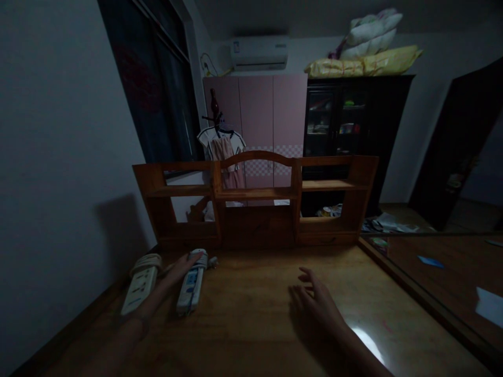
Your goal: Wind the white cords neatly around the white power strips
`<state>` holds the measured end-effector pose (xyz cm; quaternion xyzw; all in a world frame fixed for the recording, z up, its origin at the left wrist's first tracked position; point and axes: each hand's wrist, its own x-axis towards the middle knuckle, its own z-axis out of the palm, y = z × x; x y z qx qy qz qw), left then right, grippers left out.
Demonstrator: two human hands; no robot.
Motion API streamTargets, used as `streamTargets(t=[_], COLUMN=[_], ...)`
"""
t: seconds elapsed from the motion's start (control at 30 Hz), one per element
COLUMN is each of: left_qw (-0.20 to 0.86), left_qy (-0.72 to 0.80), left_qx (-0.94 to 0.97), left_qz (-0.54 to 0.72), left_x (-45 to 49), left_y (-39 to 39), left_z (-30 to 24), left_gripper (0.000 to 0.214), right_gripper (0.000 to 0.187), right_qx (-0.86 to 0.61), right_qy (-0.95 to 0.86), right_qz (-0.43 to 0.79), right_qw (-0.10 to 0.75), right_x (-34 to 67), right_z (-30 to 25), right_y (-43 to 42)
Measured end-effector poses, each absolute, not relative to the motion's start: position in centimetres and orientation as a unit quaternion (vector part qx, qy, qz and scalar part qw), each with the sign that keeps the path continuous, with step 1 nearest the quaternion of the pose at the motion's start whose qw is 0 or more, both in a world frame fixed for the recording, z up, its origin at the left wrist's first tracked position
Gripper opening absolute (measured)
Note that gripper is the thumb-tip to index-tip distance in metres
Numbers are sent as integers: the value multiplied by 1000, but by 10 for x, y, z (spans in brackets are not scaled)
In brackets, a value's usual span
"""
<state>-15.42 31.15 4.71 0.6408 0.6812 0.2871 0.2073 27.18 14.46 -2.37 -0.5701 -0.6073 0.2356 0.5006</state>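
My left hand stretches to the power strip with blue markings on the left of the wooden desk. Its outstretched fingers lie at the pale cord wound around that strip's far end; the dim light hides whether they press on it. Under and beside my left forearm lies a second white power strip, its thick cord coiled at the far end. To the right, my right hand hovers low over the desktop, fingers apart and loosely bent, with nothing in it.
A wooden shelf unit stands along the desk's far edge. A wall closes off the left side. Beyond the raised right edge, a reddish-brown surface holds a blue card and white paper.
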Motion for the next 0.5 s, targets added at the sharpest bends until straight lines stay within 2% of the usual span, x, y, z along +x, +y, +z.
streamTargets(t=[0.23, 0.33, 0.47, 0.5], left_qw=[95, 28, -117, -125], left_qy=[722, 728, 680, 655], left_qx=[661, 664, 701, 723], left_qz=[180, 171, 180, 183], left_x=[-164, -158, -123, -110], left_y=[330, 320, 297, 289], left_z=[43, 48, 65, 69], left_gripper=[56, 58, 47, 44], right_gripper=[44, 42, 39, 39], right_qx=[-569, -565, -568, -567], right_qy=[-611, -615, -638, -646], right_qz=[219, 214, 180, 168], right_qw=[505, 507, 488, 483], right_x=[278, 277, 275, 274], right_z=[-28, -26, -23, -23], right_y=[145, 143, 141, 140])
